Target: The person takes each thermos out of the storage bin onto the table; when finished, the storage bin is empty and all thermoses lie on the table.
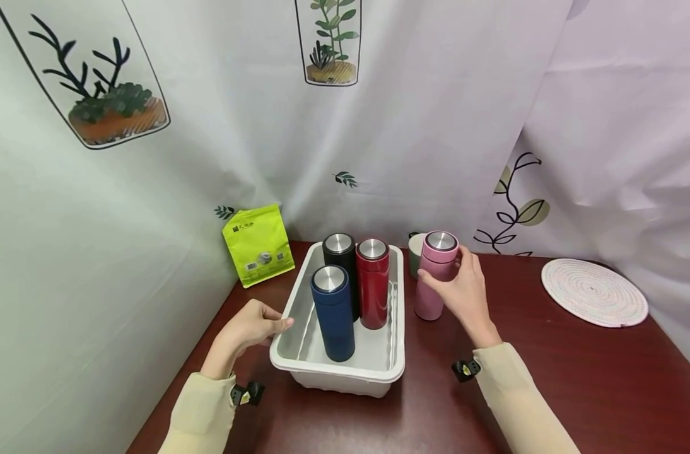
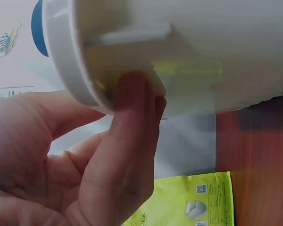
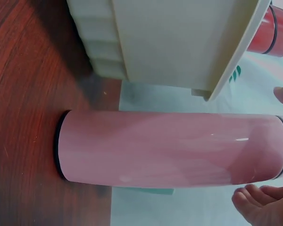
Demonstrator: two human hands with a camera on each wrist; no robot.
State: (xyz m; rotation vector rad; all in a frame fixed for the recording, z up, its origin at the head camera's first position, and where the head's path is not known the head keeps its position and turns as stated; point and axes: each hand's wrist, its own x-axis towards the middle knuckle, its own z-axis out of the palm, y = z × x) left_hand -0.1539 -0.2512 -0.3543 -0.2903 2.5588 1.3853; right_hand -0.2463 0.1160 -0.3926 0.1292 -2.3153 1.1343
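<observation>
My left hand [image 1: 254,328] grips the left rim of a white plastic tub [image 1: 345,376], thumb over the edge and fingers against the outer wall. Inside the tub stand a blue flask [image 1: 335,328], a black flask [image 1: 339,244] and a red flask [image 1: 373,293], all with silver-topped lids. To the right of the tub, a pink flask [image 1: 430,296] stands upright on the table. My right hand [image 1: 464,290] is around its upper part, thumb to the left and fingers to the right. In the right wrist view, small gaps show between these fingers [image 3: 259,202] and the pink flask.
Behind the pink flask is a pale green container [image 1: 415,247], mostly hidden. A lime-green pouch [image 1: 260,246] leans by the back left wall. On the right of the dark red table [image 1: 526,353] lies a round woven mat [image 1: 595,292]. Patterned white cloth [image 1: 436,126] hangs behind.
</observation>
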